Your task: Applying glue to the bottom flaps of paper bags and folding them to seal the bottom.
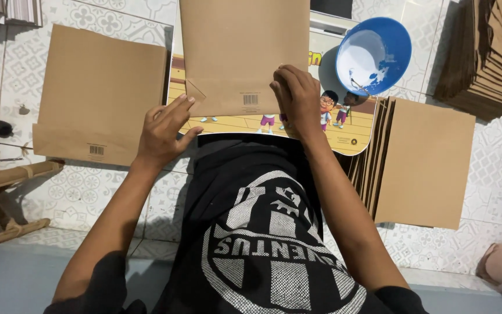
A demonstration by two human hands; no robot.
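A brown paper envelope point(239, 52) lies on a small cartoon-printed table point(352, 131) in front of me. My left hand point(164, 131) rests flat at the envelope's lower left corner, fingers pointing at a small folded corner flap point(194, 91). My right hand point(297, 99) presses with curled fingers on the envelope's bottom edge, right of its barcode. Neither hand grips anything.
A blue bowl point(387, 43) with white paste sits at the table's right. A finished brown envelope point(97, 93) lies on the tiled floor to the left. A fanned pile of brown sheets point(425, 160) lies to the right, a tall stack point(495, 58) beyond it. A rattan piece point(1, 180) is far left.
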